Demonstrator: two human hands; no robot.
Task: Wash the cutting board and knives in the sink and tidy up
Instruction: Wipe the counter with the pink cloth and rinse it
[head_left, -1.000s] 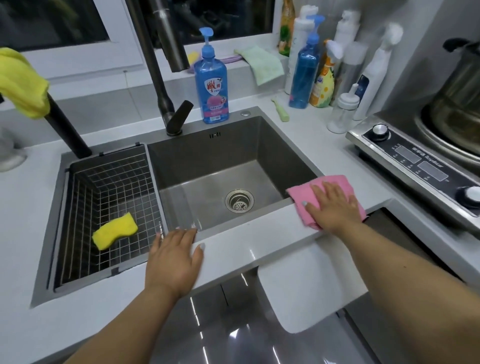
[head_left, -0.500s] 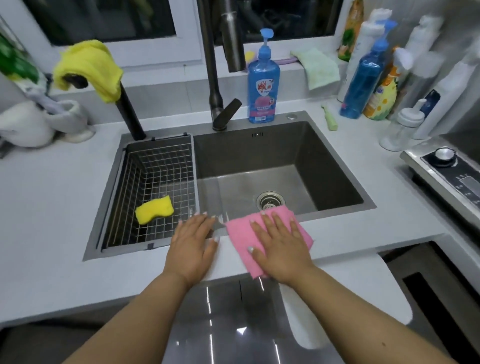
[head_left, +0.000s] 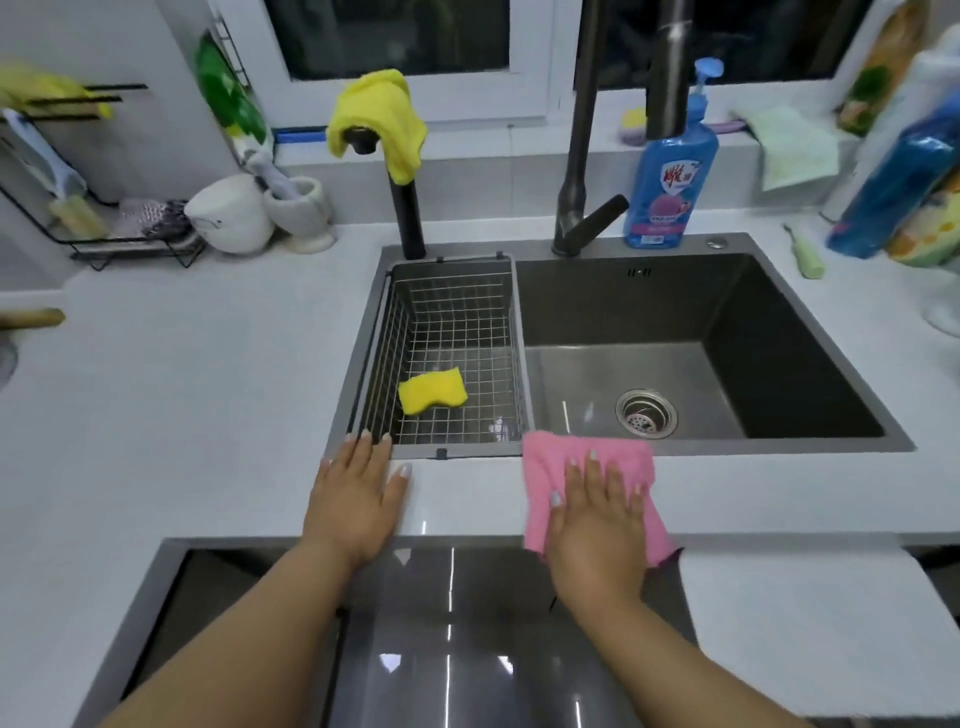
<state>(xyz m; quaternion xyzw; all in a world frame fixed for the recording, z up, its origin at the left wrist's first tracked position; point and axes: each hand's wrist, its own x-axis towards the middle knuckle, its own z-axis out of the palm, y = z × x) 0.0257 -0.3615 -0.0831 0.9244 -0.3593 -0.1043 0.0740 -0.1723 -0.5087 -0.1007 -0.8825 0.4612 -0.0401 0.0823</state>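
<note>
My right-hand fingers (head_left: 592, 470) lie flat, pressing the pink cloth (head_left: 587, 457) on the counter (head_left: 208, 415) at the sink (head_left: 779, 332) front rim; my left hand (head_left: 358, 493) rests released beside it. I should wipe with even pressure along that rim.

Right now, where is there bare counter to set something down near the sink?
Widest free patch: the white counter between the wire rack and the sink basket. The front strip holds the left hand and pink cloth. The bottles crowd the right rear.
</note>
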